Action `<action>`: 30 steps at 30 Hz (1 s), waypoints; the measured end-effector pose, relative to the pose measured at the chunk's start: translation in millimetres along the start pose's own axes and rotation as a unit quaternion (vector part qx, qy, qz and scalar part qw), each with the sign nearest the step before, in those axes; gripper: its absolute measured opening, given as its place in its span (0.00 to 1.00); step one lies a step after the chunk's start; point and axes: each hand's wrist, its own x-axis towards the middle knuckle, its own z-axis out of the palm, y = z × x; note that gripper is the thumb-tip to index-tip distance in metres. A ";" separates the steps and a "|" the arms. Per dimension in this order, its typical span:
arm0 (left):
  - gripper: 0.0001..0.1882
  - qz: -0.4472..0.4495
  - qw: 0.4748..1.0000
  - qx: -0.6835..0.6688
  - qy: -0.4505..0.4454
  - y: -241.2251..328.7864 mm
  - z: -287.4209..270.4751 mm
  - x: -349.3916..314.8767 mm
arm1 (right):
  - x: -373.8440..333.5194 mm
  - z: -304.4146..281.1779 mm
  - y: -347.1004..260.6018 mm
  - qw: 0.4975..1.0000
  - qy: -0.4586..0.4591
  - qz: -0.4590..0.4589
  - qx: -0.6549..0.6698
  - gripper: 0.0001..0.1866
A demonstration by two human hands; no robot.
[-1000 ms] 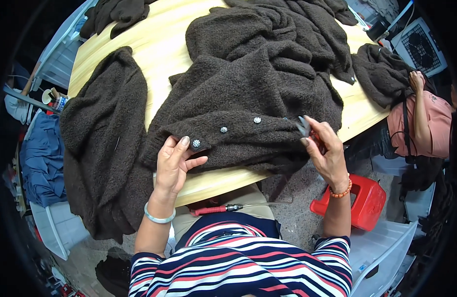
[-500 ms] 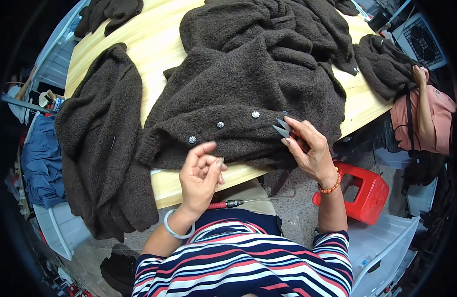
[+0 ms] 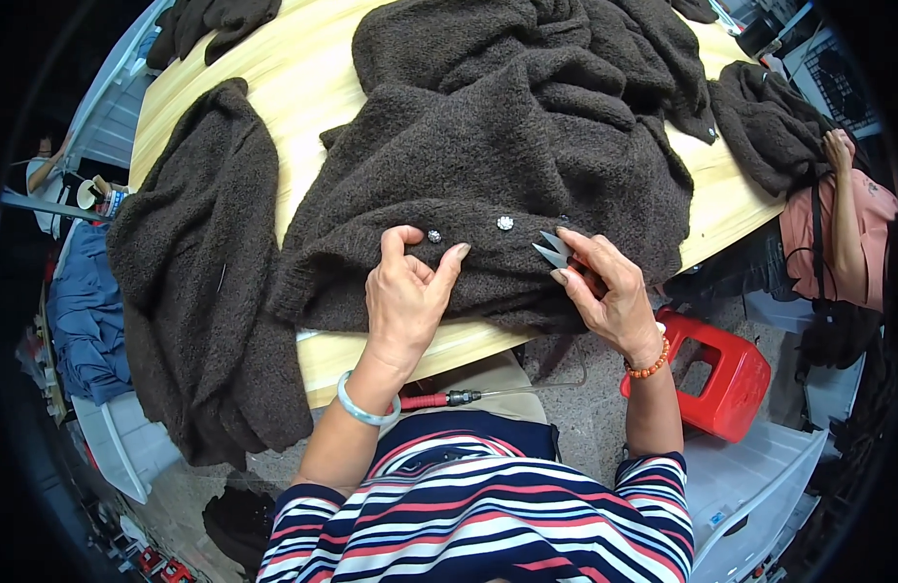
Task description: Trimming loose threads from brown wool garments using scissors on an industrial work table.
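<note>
A dark brown knit cardigan lies bunched on the table in front of me. Along its near band sit shiny round buttons, among them a dark one and a bright one. My left hand rests over the band, thumb and forefinger spread to either side of the dark button, other fingers curled, holding nothing I can see. In my right hand is a pair of thread snips, blades parted and pointing left above the band. The snips' handle is mostly hidden by my fingers.
Another brown knit garment hangs over the table's left edge. At right, a co-worker's hand touches a brown knit piece. A red plastic stool stands below right, and blue cloth is piled at left.
My left hand has moved up and right onto the band, its thumb and forefinger spreading, and now covers the leftmost button. My right hand with the snips has barely moved.
</note>
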 end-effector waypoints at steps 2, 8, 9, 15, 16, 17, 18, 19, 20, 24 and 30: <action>0.22 0.001 0.999 0.045 0.000 4.1 1.1 4.2 | -0.1 1.1 1.5 1.000 -0.002 0.002 -0.002 0.22; 0.16 0.026 0.993 0.119 0.011 1.2 12.5 7.6 | -1.6 3.2 6.1 1.000 -0.002 0.003 0.006 0.22; 0.16 0.025 0.992 0.120 0.010 1.4 14.5 8.3 | -2.1 3.5 6.5 1.000 -0.002 0.004 0.008 0.22; 0.14 0.055 0.990 0.124 0.034 -4.4 20.7 16.6 | -3.0 5.7 9.6 1.000 0.000 0.005 0.014 0.22; 0.13 -0.008 1.000 0.011 0.001 0.3 20.3 17.8 | -3.2 5.8 9.9 1.000 0.000 0.007 0.012 0.22; 0.12 -0.071 0.992 -0.102 -0.030 3.9 19.9 18.7 | -3.1 6.1 10.1 1.000 0.001 0.008 0.013 0.22; 0.11 -0.082 0.978 -0.191 -0.030 -0.3 22.9 19.4 | -3.2 6.4 10.5 1.000 0.002 0.006 0.013 0.22; 0.11 -0.082 0.978 -0.189 -0.032 0.3 24.5 19.7 | -3.2 6.5 11.0 1.000 0.004 0.005 0.013 0.22; 0.10 -0.093 0.968 -0.232 -0.024 1.3 26.2 19.8 | -3.0 6.4 10.8 1.000 0.006 0.007 0.013 0.22; 0.09 -0.096 0.957 -0.273 -0.008 -6.2 34.3 24.8 | -1.6 8.1 12.2 1.000 0.006 0.002 0.012 0.22; 0.07 -0.092 0.948 -0.304 -0.009 -9.4 28.9 21.4 | -2.0 9.6 15.7 1.000 0.005 0.003 0.014 0.21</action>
